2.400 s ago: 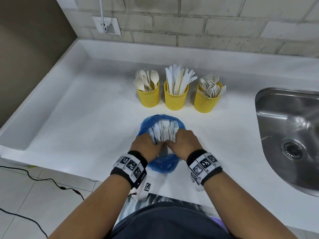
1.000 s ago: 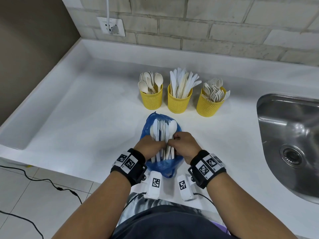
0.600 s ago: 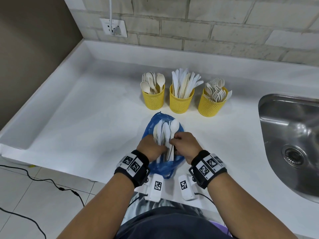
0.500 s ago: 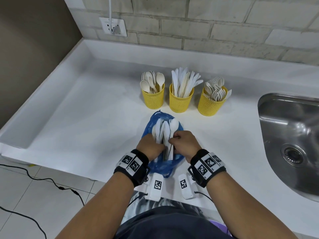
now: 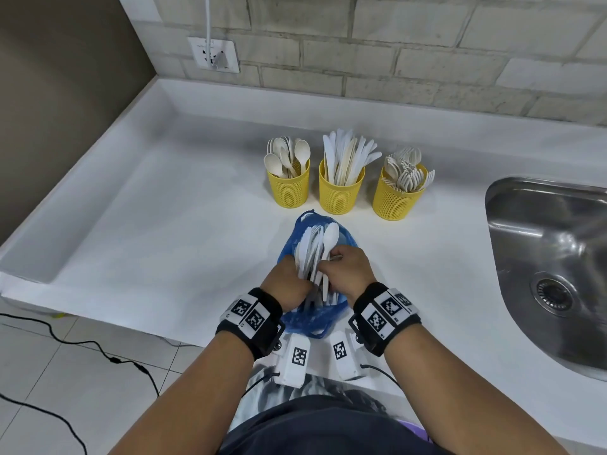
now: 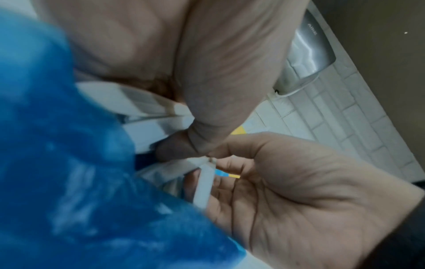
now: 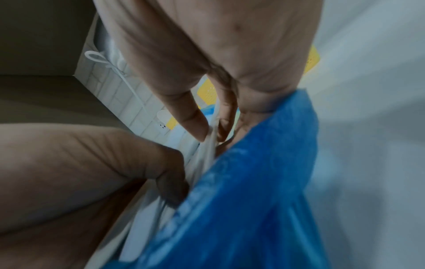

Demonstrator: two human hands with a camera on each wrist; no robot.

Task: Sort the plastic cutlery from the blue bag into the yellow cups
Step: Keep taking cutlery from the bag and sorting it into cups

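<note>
The person is standing at the white tabletop (image 5: 164, 224) with both hands buried in the mouth of the blue bag (image 5: 312, 318), which is lying near the front edge. The left hand (image 5: 289, 284) is curling round a fanned bundle of white cutlery (image 5: 310, 254) and holding it upright out of the bag. The right hand (image 5: 349, 269) is pinching one spoon (image 5: 329, 241) by its handle between thumb and fingers, as the right wrist view is showing.

Behind the bag three yellow cups are waiting in a row: the spoon cup (image 5: 288, 188), the knife cup (image 5: 341, 192) and the fork cup (image 5: 398, 198), each already holding plenty.

The risk, I am thinking, is in the tangle: pulling the spoon out could be dragging neighbours with it, spilling pieces onto the tabletop. The thin bag may also be snagging on tines. The crowded spoon cup is looking light enough to tip if the spoon is jabbed in carelessly.
</note>
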